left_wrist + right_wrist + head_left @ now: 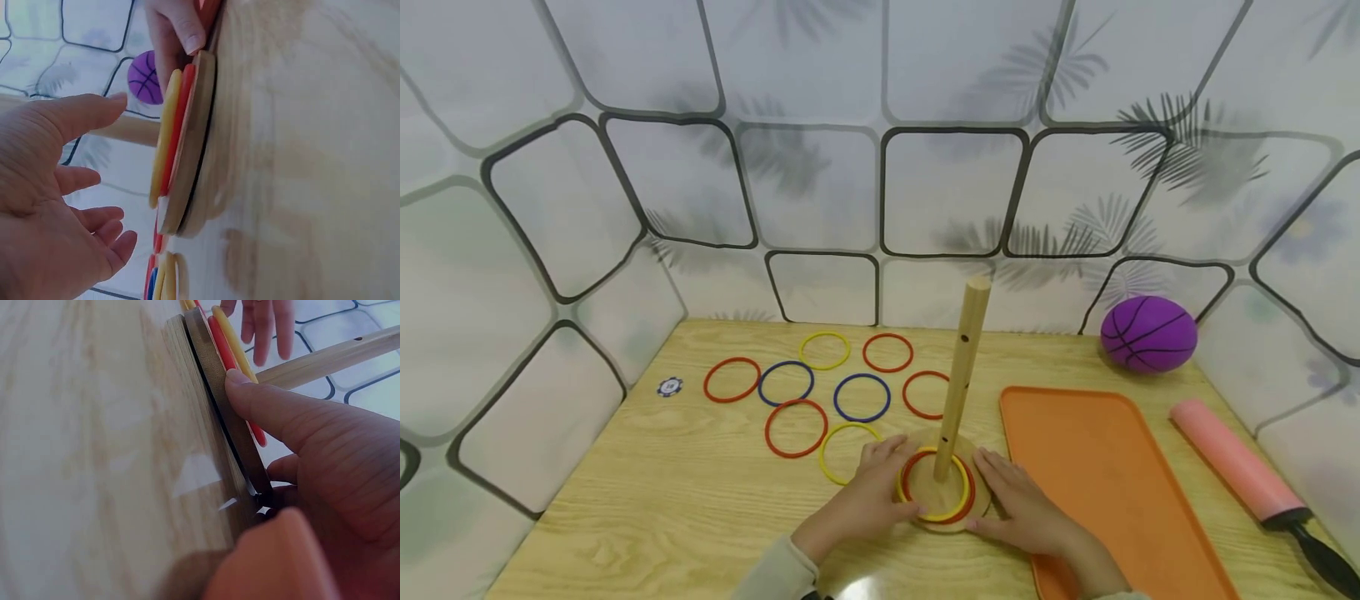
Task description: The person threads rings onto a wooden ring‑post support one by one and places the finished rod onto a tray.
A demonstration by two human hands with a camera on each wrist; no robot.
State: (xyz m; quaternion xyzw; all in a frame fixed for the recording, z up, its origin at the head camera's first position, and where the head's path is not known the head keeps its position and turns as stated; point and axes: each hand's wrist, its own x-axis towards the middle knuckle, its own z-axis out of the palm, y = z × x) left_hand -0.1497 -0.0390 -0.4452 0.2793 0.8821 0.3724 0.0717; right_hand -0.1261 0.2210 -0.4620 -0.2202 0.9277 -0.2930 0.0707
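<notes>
A wooden ring-toss stand, with a round base and an upright pole, stands on the table between both hands. A yellow ring lies over a red ring on the base, both around the pole. My right hand holds the base's right edge, its thumb on the rim and its fingers farther around the edge. At the left side is my left hand; in the left wrist view its fingers are loosely spread, apart from the base and rings, holding nothing.
Loose red rings, blue rings and yellow rings lie left of and behind the stand. An orange tray sits on the right, beside a pink pump and a purple ball. A small chip lies far left.
</notes>
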